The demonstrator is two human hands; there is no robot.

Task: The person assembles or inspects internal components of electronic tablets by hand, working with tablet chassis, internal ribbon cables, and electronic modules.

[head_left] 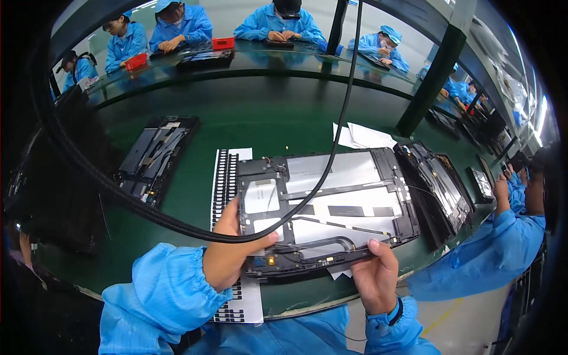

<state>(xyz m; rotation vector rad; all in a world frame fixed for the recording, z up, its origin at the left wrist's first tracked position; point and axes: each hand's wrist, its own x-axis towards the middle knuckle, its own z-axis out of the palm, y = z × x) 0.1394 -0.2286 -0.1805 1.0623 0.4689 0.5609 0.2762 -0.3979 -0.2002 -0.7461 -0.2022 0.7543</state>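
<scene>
Between my two hands is an opened tablet (346, 171), its silver battery plates, black frame and flat cables facing up. My left hand (232, 239) grips its left end, the thumb lying over the near left corner. At the near edge, right of the middle, my right hand (378, 273) holds it with the thumb on top and the fingers beneath. Partly under the tablet's left end lies a white sheet (251, 302) with rows of small black parts. A dark cable (195, 235) hangs in front of the view and crosses over the tablet and my left hand.
Another opened tablet (155, 155) lies on the green table (284, 121) to the left. Several more lean in a stack (435, 183) at the right. White papers (364, 136) lie behind. A green post (435, 80) stands at the back right. Co-workers in blue sit opposite and at the right.
</scene>
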